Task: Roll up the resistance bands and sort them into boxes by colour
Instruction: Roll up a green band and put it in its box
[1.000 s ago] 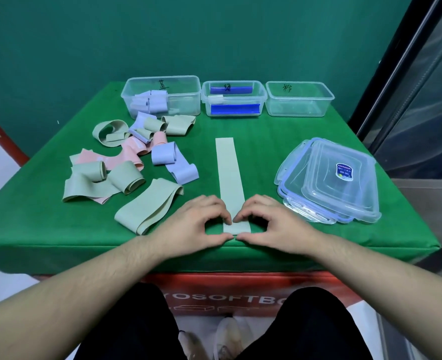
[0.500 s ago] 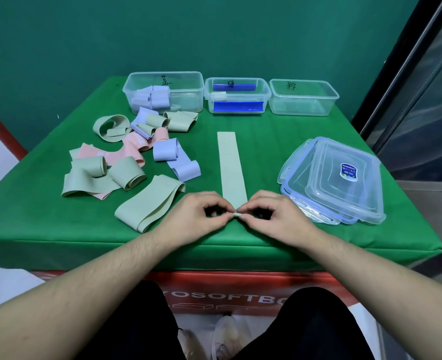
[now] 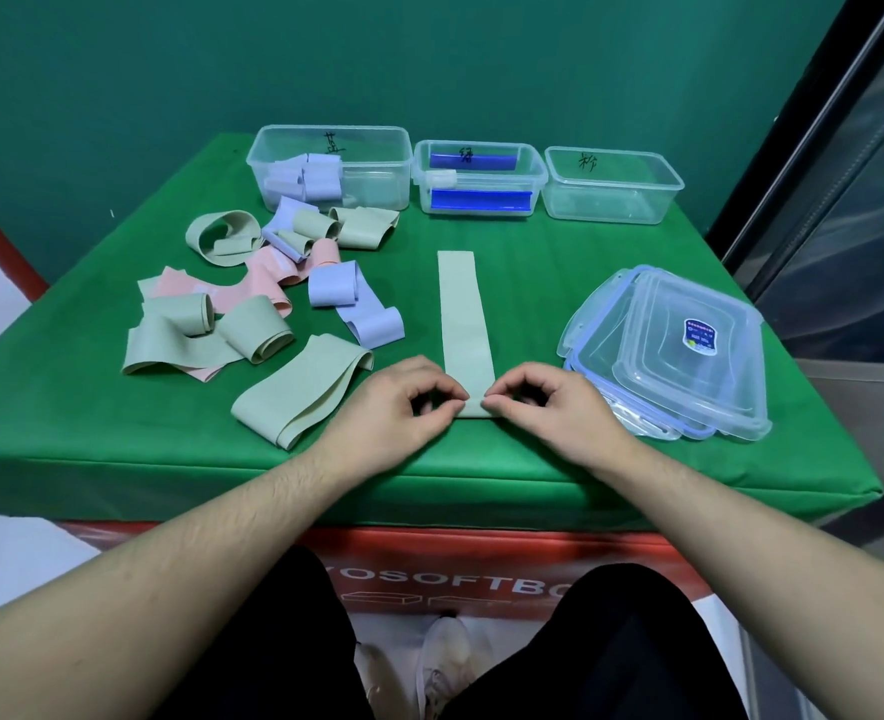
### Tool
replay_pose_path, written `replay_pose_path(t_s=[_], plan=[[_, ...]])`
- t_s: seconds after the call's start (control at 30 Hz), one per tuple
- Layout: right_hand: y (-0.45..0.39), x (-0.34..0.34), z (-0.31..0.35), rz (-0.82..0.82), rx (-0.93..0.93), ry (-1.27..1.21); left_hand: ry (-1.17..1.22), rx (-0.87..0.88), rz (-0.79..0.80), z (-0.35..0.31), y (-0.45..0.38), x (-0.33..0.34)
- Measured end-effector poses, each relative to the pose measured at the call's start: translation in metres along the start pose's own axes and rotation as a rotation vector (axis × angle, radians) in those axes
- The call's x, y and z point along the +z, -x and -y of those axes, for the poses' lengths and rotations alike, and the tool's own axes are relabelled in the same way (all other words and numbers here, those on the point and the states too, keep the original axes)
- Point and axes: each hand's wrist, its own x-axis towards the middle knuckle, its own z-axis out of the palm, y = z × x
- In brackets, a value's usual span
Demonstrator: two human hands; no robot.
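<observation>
Head view: three clear boxes line the upper centre of the frame. The left box (image 3: pixel 329 166) holds lilac rolled bands (image 3: pixel 304 180), the middle box (image 3: pixel 479 178) blue strips, the right box (image 3: pixel 611 185) nothing visible. Three stacked lids (image 3: pixel 673 350) sit at right. Centre, the left hand (image 3: pixel 393 413) and right hand (image 3: pixel 554 407) each pinch the near end of the flat green band (image 3: pixel 463 309).
</observation>
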Motion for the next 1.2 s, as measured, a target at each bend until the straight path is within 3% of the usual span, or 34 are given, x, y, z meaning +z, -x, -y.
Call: replay_pose_path(t_s=[0.67, 1.2], plan=[[0.013, 0.01, -0.008, -0.067, -0.254, 0.379, -0.228, 0.08, -0.021, 0.001, 0.005, 0.007], [0.007, 0.005, -0.004, -0.018, -0.186, 0.25, -0.201, 0.069, -0.006, 0.001, 0.002, 0.006]])
